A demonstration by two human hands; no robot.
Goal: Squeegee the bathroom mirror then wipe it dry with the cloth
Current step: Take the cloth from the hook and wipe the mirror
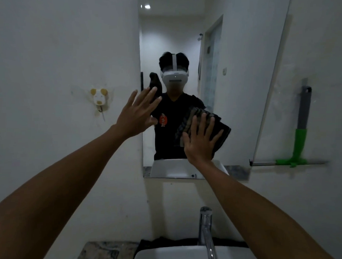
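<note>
Mirror is hanging on the white wall over the basin, and the wipe-dry half of the job is looking underway. No streaks or drops are showing on the glass, tho the light's dim so can't be sure; squeegee pass is prob. done.

Squeegee is standing parked on the narrow shelf to the right of the mirror, green handle down, grey blade end up, apart from both hands.

Cloth, dark and folded, is being pressed flat on the lower right of the glass by the right hand, fingers straight and spread over it, not curled round it.

Left hand is held up w/ fingers spread at the mirror's left edge, gripping nothing; can't tell if it's touching glass or wall.

Left to do, by my read: upper glass and left side are still needing the cloth, since it's sitting low right.
</note>
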